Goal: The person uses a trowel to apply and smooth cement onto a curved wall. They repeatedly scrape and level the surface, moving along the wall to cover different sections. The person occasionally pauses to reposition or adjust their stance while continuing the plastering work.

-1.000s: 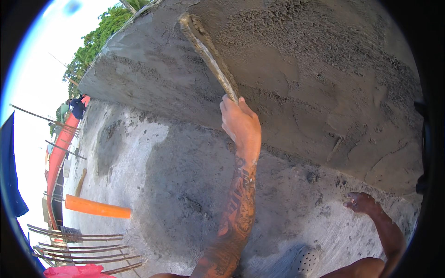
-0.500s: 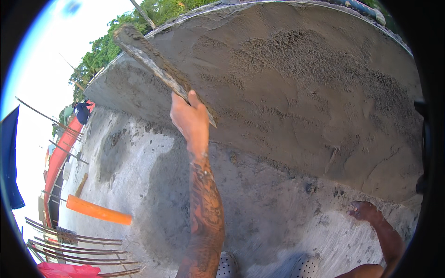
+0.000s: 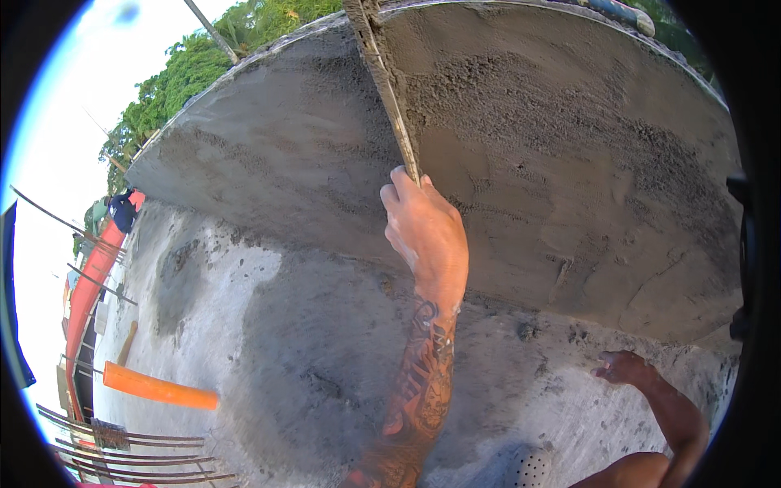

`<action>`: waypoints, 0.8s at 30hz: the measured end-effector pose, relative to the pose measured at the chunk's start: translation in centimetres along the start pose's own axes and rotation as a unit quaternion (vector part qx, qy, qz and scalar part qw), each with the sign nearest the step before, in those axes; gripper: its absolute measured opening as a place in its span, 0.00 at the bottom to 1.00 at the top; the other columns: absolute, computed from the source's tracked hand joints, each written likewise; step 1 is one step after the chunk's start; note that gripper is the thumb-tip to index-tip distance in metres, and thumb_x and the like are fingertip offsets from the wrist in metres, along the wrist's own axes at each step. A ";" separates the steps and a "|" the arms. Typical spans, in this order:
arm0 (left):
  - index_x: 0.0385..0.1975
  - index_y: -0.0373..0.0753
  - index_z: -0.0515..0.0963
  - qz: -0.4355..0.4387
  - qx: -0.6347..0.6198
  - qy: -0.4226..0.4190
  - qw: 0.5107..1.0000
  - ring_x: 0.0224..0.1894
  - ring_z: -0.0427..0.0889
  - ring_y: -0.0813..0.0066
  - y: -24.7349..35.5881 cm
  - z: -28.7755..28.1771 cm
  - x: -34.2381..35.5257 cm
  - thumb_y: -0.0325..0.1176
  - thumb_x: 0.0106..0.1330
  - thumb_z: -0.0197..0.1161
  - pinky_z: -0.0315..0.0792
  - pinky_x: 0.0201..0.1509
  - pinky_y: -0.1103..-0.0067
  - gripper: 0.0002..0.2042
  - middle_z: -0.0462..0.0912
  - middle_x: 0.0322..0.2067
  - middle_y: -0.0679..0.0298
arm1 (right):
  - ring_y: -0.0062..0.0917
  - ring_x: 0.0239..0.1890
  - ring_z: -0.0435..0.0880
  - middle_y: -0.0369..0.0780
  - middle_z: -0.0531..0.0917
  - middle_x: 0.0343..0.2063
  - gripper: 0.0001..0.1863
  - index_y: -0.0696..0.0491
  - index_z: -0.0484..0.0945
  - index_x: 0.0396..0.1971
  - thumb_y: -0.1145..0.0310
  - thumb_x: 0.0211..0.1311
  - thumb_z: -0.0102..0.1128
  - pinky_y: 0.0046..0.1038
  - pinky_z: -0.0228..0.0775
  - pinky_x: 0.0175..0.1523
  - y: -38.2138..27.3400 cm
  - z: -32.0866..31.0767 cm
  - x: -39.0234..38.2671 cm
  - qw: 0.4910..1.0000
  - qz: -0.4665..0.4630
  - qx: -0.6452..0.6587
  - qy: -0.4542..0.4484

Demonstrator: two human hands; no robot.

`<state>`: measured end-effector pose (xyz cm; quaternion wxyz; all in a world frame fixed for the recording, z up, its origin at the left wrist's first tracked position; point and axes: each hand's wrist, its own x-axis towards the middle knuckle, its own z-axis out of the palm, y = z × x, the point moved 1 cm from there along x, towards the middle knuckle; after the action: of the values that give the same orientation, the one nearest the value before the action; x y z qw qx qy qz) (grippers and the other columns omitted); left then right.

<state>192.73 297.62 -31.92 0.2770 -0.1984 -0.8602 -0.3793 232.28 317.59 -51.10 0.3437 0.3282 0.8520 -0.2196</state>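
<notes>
My tattooed left arm reaches up from the lower edge. My left hand (image 3: 431, 236) is closed around the near end of a long, thin, mortar-caked straightedge board (image 3: 392, 106). From that hand the board slants up and a little left against the grey, freshly mortared wall (image 3: 521, 187), its far end cut off by the top of the picture. A band of rougher mortar (image 3: 488, 89) lies right of the board; the surface at its left looks smoother. At the lower right my right hand (image 3: 625, 368) hangs over the floor, fingers loosely bent and apart, nothing in them.
The concrete floor (image 3: 285, 366) has damp dark patches. An orange pipe (image 3: 160, 386) sticks up at the left, near a wooden handle (image 3: 127, 343) and several rusty rebar rods (image 3: 146, 451). A person (image 3: 122, 210) is far off at the left. One perforated shoe (image 3: 529, 468) shows below.
My left hand has moved right with the board, which has swung from a strong leftward slant to nearly upright. The view has shifted slightly. My right hand stays much the same.
</notes>
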 end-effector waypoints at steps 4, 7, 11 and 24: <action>0.49 0.30 0.69 -0.015 -0.022 -0.048 0.998 0.35 0.84 0.49 1.5 1.7 -4.2 0.28 0.73 0.57 0.79 0.35 0.61 0.11 0.74 0.37 0.51 | 0.41 0.58 0.81 0.46 0.86 0.50 0.40 0.54 0.70 0.66 0.37 0.65 0.58 0.41 0.71 0.64 -0.2 0.1 0.4 1.000 -0.014 -0.010 -0.008; 0.51 0.30 0.69 -0.031 -0.062 -0.085 0.994 0.36 0.83 0.49 2.2 3.3 -7.5 0.28 0.73 0.57 0.80 0.34 0.62 0.12 0.73 0.37 0.51 | 0.41 0.58 0.81 0.46 0.86 0.50 0.39 0.53 0.71 0.65 0.38 0.65 0.58 0.41 0.72 0.63 -0.7 -0.1 0.5 1.000 -0.001 -0.020 -0.009; 0.49 0.29 0.70 -0.028 -0.109 -0.125 0.986 0.35 0.84 0.51 2.3 5.0 -12.1 0.29 0.73 0.57 0.80 0.33 0.62 0.11 0.73 0.38 0.51 | 0.41 0.57 0.82 0.46 0.86 0.50 0.38 0.51 0.71 0.65 0.38 0.65 0.58 0.42 0.72 0.63 -1.3 -0.2 0.7 1.000 -0.004 -0.021 -0.004; 0.52 0.27 0.76 -0.058 -0.066 0.007 0.996 0.44 0.85 0.45 -30.7 5.3 -1.8 0.30 0.70 0.62 0.76 0.47 0.65 0.16 0.86 0.43 0.44 | 0.43 0.51 0.85 0.46 0.88 0.45 0.33 0.52 0.73 0.62 0.44 0.66 0.61 0.42 0.76 0.58 1.7 0.2 -0.6 1.000 -0.004 -0.014 0.025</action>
<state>175.43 281.93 -52.67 0.2472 -0.1633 -0.8413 -0.4520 233.89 318.38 -51.04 0.3256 0.3253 0.8648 -0.2008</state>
